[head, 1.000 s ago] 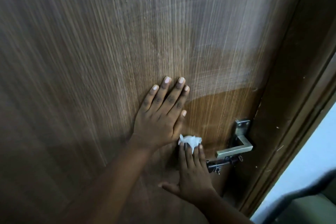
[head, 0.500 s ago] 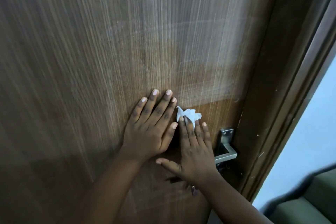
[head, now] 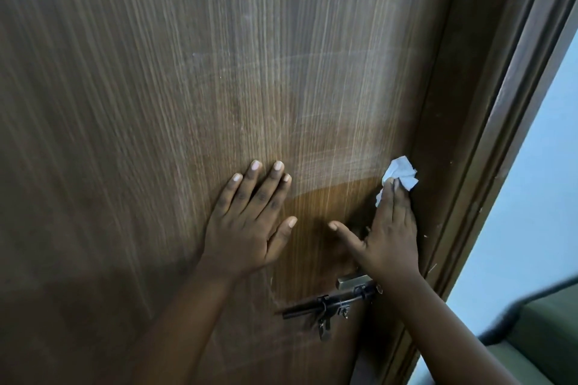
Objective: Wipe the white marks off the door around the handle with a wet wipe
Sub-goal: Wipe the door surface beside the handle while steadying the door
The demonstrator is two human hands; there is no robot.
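The brown wood-grain door (head: 219, 87) fills the view, with a pale whitish haze (head: 328, 141) across its middle and a darker wiped patch (head: 325, 206) between my hands. My left hand (head: 250, 222) lies flat on the door, fingers spread, holding nothing. My right hand (head: 391, 228) presses a crumpled white wet wipe (head: 400, 173) against the door near its right edge, above the handle. The metal handle (head: 352, 282) shows only as a small piece below my right wrist; the rest is hidden.
A dark slide bolt (head: 328, 306) sits just below the handle. The dark door frame (head: 488, 134) runs along the right, with small white specks on it. Beyond it are a pale blue wall (head: 538, 197) and a green cushioned seat (head: 538, 337).
My right hand has slid the wipe from beside my left hand's fingers rightward and up to the door's edge, now covering the handle. My left hand stays flat on the door.
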